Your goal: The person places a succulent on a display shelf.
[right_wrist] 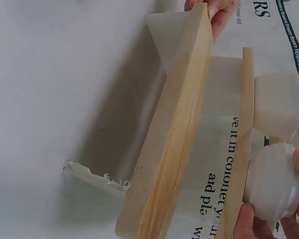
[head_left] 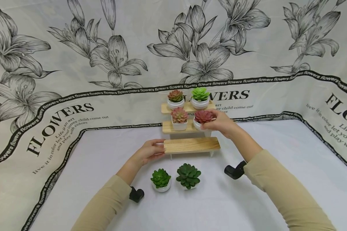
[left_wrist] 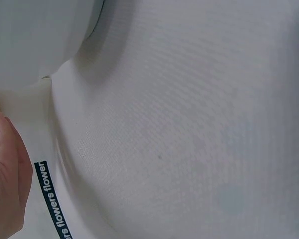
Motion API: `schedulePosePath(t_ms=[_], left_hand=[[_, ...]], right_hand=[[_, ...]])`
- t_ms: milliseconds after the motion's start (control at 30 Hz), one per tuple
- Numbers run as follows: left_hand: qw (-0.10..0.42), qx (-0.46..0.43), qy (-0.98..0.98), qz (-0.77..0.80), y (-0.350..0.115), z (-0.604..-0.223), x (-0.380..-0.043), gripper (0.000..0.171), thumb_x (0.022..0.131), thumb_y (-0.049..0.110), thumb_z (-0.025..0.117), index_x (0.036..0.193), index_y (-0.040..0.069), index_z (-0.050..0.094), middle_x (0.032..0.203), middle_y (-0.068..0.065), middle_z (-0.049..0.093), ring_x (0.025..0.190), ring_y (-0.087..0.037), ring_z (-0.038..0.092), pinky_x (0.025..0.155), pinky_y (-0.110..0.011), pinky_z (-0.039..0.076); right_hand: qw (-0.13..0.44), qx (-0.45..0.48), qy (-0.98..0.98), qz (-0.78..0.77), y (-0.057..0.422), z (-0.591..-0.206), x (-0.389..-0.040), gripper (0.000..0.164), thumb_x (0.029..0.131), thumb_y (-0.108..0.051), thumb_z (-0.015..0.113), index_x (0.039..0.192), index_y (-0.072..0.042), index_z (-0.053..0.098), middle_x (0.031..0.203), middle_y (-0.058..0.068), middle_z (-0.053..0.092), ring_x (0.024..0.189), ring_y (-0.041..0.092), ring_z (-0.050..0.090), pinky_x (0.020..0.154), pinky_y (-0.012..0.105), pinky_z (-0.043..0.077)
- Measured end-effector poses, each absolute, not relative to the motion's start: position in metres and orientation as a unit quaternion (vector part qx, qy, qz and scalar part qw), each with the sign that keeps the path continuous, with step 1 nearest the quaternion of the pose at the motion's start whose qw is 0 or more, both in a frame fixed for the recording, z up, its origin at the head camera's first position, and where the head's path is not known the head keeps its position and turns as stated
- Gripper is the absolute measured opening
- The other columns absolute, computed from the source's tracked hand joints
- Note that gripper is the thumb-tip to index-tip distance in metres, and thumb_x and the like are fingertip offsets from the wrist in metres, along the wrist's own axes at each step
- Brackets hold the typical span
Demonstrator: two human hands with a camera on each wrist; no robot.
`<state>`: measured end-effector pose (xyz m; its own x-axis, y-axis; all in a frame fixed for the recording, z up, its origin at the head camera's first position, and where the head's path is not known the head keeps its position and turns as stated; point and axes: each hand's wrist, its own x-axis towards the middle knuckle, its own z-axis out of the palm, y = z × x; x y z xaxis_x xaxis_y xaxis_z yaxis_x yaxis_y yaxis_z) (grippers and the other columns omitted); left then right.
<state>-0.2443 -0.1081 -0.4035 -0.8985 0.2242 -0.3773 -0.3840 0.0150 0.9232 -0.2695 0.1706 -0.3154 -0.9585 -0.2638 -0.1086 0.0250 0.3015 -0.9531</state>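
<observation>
A three-step wooden shelf (head_left: 192, 145) with white side supports stands on the white cloth. My left hand (head_left: 150, 151) grips the left end of its lowest board. With my right hand (head_left: 219, 123) I hold a dark red succulent in a white pot (head_left: 203, 117) at the right end of the middle board. In the right wrist view that round white pot (right_wrist: 274, 181) sits right at the board, fingers about it. Beside it on the middle board stands a pink succulent in a square white pot (head_left: 179, 118).
On the top board are a reddish-brown succulent (head_left: 175, 98) and a bright green succulent (head_left: 200, 98). In front of the shelf stand two green succulents, a smaller one (head_left: 161, 179) and a darker one (head_left: 188, 176). A flower-printed cloth (head_left: 127, 106) hangs behind.
</observation>
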Motion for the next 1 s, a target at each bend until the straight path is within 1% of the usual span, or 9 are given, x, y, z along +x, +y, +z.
schedulePosePath(t_ms=[233, 433, 700, 767, 933, 1000], left_hand=[[0.217, -0.066, 0.675, 0.702, -0.109, -0.405, -0.245, 0.050, 0.087, -0.010, 0.054, 0.136, -0.002, 0.044, 0.124, -0.024, 0.051, 0.085, -0.017, 0.059, 0.081, -0.030, 0.055], [0.220, -0.059, 0.672, 0.704, -0.109, -0.406, -0.246, 0.051, 0.087, -0.010, 0.054, 0.136, -0.002, 0.043, 0.126, -0.024, 0.050, 0.085, -0.016, 0.059, 0.080, -0.029, 0.055], [0.218, -0.056, 0.670, 0.707, -0.109, -0.405, -0.244, 0.051, 0.087, -0.010, 0.054, 0.136, -0.003, 0.043, 0.125, -0.025, 0.050, 0.085, -0.016, 0.059, 0.081, -0.030, 0.055], [0.218, -0.057, 0.672, 0.706, -0.110, -0.404, -0.244, 0.051, 0.087, -0.010, 0.054, 0.136, -0.003, 0.043, 0.125, -0.025, 0.050, 0.085, -0.017, 0.059, 0.081, -0.031, 0.055], [0.220, -0.064, 0.674, 0.702, -0.110, -0.404, -0.245, 0.051, 0.087, -0.009, 0.055, 0.136, -0.001, 0.044, 0.125, -0.024, 0.051, 0.086, -0.017, 0.060, 0.082, -0.030, 0.055], [0.221, -0.062, 0.675, 0.701, -0.110, -0.404, -0.246, 0.051, 0.087, -0.009, 0.055, 0.136, -0.001, 0.044, 0.125, -0.024, 0.051, 0.087, -0.018, 0.059, 0.082, -0.031, 0.054]], right_hand=[[0.116, -0.075, 0.796, -0.590, 0.167, -0.317, -0.273, 0.073, 0.075, 0.001, 0.068, 0.139, 0.003, 0.033, 0.122, 0.020, 0.040, 0.108, 0.027, 0.041, 0.087, 0.028, 0.045], [0.122, -0.078, 0.793, -0.592, 0.171, -0.319, -0.274, 0.073, 0.078, 0.001, 0.068, 0.141, 0.002, 0.030, 0.127, 0.023, 0.039, 0.111, 0.028, 0.041, 0.089, 0.030, 0.045], [0.123, -0.084, 0.788, -0.597, 0.177, -0.317, -0.270, 0.077, 0.079, -0.001, 0.067, 0.143, 0.002, 0.025, 0.132, 0.027, 0.034, 0.118, 0.035, 0.036, 0.098, 0.042, 0.040], [0.123, -0.085, 0.787, -0.599, 0.180, -0.317, -0.268, 0.077, 0.080, -0.001, 0.067, 0.144, 0.001, 0.024, 0.132, 0.028, 0.033, 0.119, 0.035, 0.035, 0.098, 0.041, 0.040], [0.120, -0.079, 0.785, -0.603, 0.188, -0.316, -0.260, 0.074, 0.082, -0.001, 0.066, 0.144, -0.001, 0.025, 0.131, 0.023, 0.034, 0.114, 0.029, 0.038, 0.091, 0.029, 0.044], [0.121, -0.078, 0.783, -0.606, 0.192, -0.316, -0.257, 0.074, 0.083, 0.000, 0.065, 0.145, -0.002, 0.025, 0.130, 0.022, 0.034, 0.114, 0.028, 0.039, 0.091, 0.027, 0.044]])
